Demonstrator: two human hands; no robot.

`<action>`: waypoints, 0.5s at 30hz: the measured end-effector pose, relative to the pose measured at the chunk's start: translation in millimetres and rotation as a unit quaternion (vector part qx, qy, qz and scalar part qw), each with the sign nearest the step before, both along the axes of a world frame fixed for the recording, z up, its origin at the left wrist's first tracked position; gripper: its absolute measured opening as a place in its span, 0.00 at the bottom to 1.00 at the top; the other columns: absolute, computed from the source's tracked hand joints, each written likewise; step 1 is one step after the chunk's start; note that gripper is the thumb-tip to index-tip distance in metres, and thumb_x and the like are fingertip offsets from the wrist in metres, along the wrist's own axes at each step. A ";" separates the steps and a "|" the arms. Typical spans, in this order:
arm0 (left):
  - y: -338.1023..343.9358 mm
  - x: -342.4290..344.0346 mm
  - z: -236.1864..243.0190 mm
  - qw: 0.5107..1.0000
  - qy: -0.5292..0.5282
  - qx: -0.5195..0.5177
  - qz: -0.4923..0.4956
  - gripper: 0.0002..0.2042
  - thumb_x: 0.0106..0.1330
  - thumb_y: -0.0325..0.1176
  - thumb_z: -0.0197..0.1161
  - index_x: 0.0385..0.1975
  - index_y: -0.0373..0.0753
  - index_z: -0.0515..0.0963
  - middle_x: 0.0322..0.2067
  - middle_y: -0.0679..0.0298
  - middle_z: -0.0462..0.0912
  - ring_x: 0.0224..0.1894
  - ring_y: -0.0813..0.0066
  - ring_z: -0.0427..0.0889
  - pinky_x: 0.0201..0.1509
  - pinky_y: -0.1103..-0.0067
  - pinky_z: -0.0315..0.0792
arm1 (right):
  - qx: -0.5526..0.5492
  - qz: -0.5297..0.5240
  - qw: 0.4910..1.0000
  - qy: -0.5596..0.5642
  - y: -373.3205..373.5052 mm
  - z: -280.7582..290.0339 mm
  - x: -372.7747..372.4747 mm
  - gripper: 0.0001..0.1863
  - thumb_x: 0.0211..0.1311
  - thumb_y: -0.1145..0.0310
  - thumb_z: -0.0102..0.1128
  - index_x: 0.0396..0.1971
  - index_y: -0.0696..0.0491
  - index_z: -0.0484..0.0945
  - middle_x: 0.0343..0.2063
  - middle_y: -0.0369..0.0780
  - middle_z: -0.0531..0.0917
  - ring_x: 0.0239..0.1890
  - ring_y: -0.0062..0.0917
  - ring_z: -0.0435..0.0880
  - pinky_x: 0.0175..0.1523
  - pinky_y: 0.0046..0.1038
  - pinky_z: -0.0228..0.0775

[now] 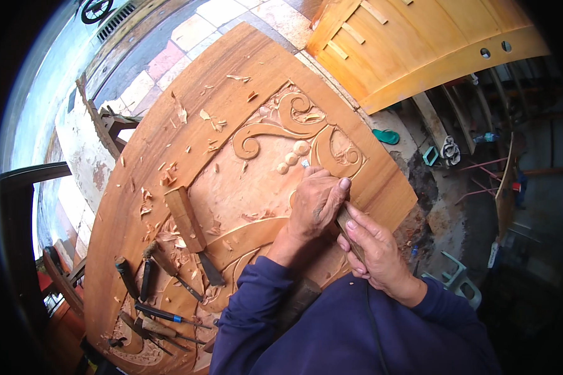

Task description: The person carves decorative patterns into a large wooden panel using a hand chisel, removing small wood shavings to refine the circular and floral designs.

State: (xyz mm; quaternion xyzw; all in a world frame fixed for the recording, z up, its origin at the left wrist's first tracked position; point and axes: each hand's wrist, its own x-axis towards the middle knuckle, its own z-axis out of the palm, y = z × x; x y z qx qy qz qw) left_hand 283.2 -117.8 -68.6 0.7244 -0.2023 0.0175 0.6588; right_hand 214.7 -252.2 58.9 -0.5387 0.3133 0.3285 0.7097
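Note:
A large wooden panel (256,56) with carved scrolls and leaves lies in front of me. My left hand (316,203) is closed around the lower part of a carving chisel, its knuckles over the carved area. The metal tip (305,164) shows just past the fingers, beside a row of rounded beads (291,158). Behind it, my right hand (376,253) grips the chisel's wooden handle (349,232). Most of the blade is hidden by the left hand. Pale wood shavings (169,174) lie scattered over the panel.
Left of my arms, a broad blade with a thick wooden handle (184,219) rests on the panel. Several more carving tools (159,314) lie at the lower left. A yellowish wooden panel (419,44) stands at the back right. A green slipper (386,135) and pale green stool (456,278) are on the right.

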 end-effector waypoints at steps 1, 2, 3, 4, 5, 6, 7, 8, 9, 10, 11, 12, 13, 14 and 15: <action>0.3 0.1 -0.6 1.000 0.000 -0.001 0.002 0.22 0.82 0.35 0.51 0.18 0.40 0.75 0.19 0.60 0.76 0.24 0.59 0.69 0.41 0.67 0.64 | -0.002 0.002 1.000 0.000 1.1 -0.7 -0.2 0.30 0.84 0.62 0.48 0.79 0.55 0.58 0.31 0.36 0.75 0.14 0.11 0.65 0.17 0.17 0.58; 0.2 0.9 -2.2 1.000 0.000 -0.003 0.004 0.22 0.82 0.35 0.51 0.18 0.40 0.75 0.19 0.60 0.76 0.24 0.59 0.69 0.41 0.67 0.64 | -0.005 0.000 1.000 -0.003 2.1 -1.9 -1.0 0.30 0.84 0.62 0.48 0.78 0.54 0.59 0.31 0.36 0.75 0.14 0.11 0.65 0.17 0.17 0.58; -0.3 1.9 -4.7 1.000 -0.005 -0.006 -0.001 0.22 0.81 0.35 0.51 0.18 0.40 0.75 0.18 0.60 0.77 0.24 0.59 0.69 0.41 0.67 0.64 | -0.009 -0.003 1.000 -0.005 3.1 -2.6 -2.0 0.30 0.84 0.62 0.48 0.78 0.54 0.59 0.30 0.36 0.75 0.14 0.12 0.65 0.17 0.17 0.58; -0.5 2.3 -5.1 1.000 -0.007 -0.007 -0.002 0.22 0.81 0.35 0.51 0.18 0.40 0.75 0.18 0.60 0.77 0.23 0.59 0.69 0.41 0.67 0.64 | -0.010 -0.002 1.000 -0.005 4.0 -2.6 -2.3 0.30 0.84 0.62 0.48 0.78 0.54 0.59 0.30 0.36 0.75 0.14 0.12 0.65 0.17 0.17 0.58; -0.3 1.9 -5.6 1.000 -0.009 -0.009 -0.003 0.22 0.81 0.35 0.51 0.18 0.40 0.75 0.18 0.60 0.77 0.23 0.59 0.69 0.41 0.67 0.64 | -0.011 -0.006 1.000 -0.004 4.8 -2.6 -2.3 0.30 0.84 0.61 0.48 0.78 0.54 0.59 0.30 0.35 0.75 0.14 0.12 0.65 0.17 0.17 0.57; -0.1 2.3 -4.4 1.000 -0.006 -0.004 -0.004 0.22 0.81 0.35 0.52 0.18 0.40 0.75 0.18 0.60 0.77 0.23 0.59 0.69 0.41 0.67 0.64 | -0.011 -0.011 1.000 -0.004 5.4 -2.9 -2.3 0.30 0.83 0.61 0.48 0.78 0.54 0.60 0.30 0.35 0.75 0.14 0.12 0.65 0.17 0.17 0.57; 0.0 2.5 -3.5 1.000 -0.002 0.000 -0.006 0.22 0.81 0.34 0.52 0.17 0.40 0.75 0.18 0.60 0.76 0.23 0.59 0.69 0.41 0.67 0.64 | -0.012 -0.010 1.000 -0.004 6.1 -3.1 -2.2 0.30 0.83 0.61 0.48 0.78 0.54 0.60 0.30 0.35 0.75 0.14 0.12 0.65 0.17 0.17 0.57; -0.1 2.7 -3.4 1.000 -0.002 0.000 -0.005 0.22 0.81 0.34 0.52 0.17 0.40 0.75 0.18 0.60 0.76 0.23 0.59 0.69 0.41 0.67 0.64 | -0.016 -0.011 1.000 -0.004 6.7 -3.3 -2.1 0.29 0.83 0.60 0.48 0.78 0.54 0.60 0.30 0.35 0.76 0.14 0.12 0.65 0.17 0.16 0.56; 0.3 2.9 -3.3 1.000 0.001 0.000 -0.005 0.22 0.81 0.34 0.52 0.17 0.40 0.75 0.18 0.60 0.76 0.23 0.59 0.69 0.41 0.67 0.64 | -0.020 -0.012 1.000 -0.004 7.5 -3.6 -2.0 0.29 0.83 0.60 0.48 0.78 0.53 0.60 0.30 0.35 0.76 0.14 0.12 0.65 0.17 0.16 0.56; 0.5 3.1 -3.4 1.000 0.003 0.001 -0.005 0.22 0.80 0.34 0.52 0.17 0.40 0.74 0.18 0.60 0.76 0.23 0.59 0.69 0.41 0.66 0.64 | -0.020 -0.011 1.000 -0.004 8.2 -3.9 -2.2 0.29 0.83 0.60 0.48 0.78 0.53 0.60 0.30 0.35 0.76 0.14 0.12 0.65 0.17 0.16 0.56; 0.5 3.1 -3.4 1.000 0.003 0.001 -0.003 0.22 0.80 0.34 0.52 0.17 0.40 0.74 0.18 0.60 0.76 0.23 0.59 0.69 0.41 0.66 0.64 | -0.016 -0.017 1.000 -0.006 8.8 -4.4 -2.8 0.29 0.83 0.60 0.49 0.78 0.53 0.60 0.30 0.35 0.76 0.14 0.12 0.65 0.17 0.16 0.56; 0.8 3.0 -3.6 1.000 0.003 -0.001 -0.004 0.22 0.80 0.34 0.52 0.17 0.39 0.74 0.17 0.59 0.76 0.23 0.58 0.69 0.41 0.66 0.64 | -0.011 -0.023 1.000 -0.007 9.5 -5.1 -3.2 0.30 0.83 0.60 0.49 0.78 0.52 0.60 0.30 0.35 0.76 0.14 0.12 0.65 0.17 0.16 0.56; 1.0 2.8 -4.0 1.000 0.004 -0.002 -0.004 0.22 0.80 0.34 0.52 0.17 0.39 0.74 0.17 0.59 0.76 0.23 0.58 0.69 0.41 0.66 0.64 | -0.011 -0.022 1.000 -0.006 10.2 -5.4 -3.2 0.30 0.83 0.60 0.49 0.78 0.52 0.60 0.30 0.35 0.76 0.14 0.12 0.65 0.17 0.16 0.56; 0.9 3.8 -5.0 1.000 0.004 -0.002 -0.003 0.22 0.80 0.34 0.52 0.17 0.39 0.74 0.17 0.59 0.76 0.23 0.58 0.69 0.41 0.66 0.64 | -0.012 -0.026 1.000 -0.004 10.9 -5.7 -3.1 0.30 0.83 0.60 0.49 0.78 0.52 0.60 0.30 0.36 0.76 0.14 0.12 0.64 0.17 0.16 0.55; 0.9 5.6 -5.6 1.000 0.002 0.005 -0.001 0.22 0.80 0.34 0.52 0.17 0.39 0.74 0.17 0.58 0.75 0.23 0.58 0.69 0.42 0.66 0.64 | -0.013 -0.032 0.999 -0.002 11.9 -5.6 -3.3 0.30 0.83 0.60 0.49 0.78 0.51 0.60 0.30 0.36 0.76 0.14 0.12 0.64 0.17 0.16 0.55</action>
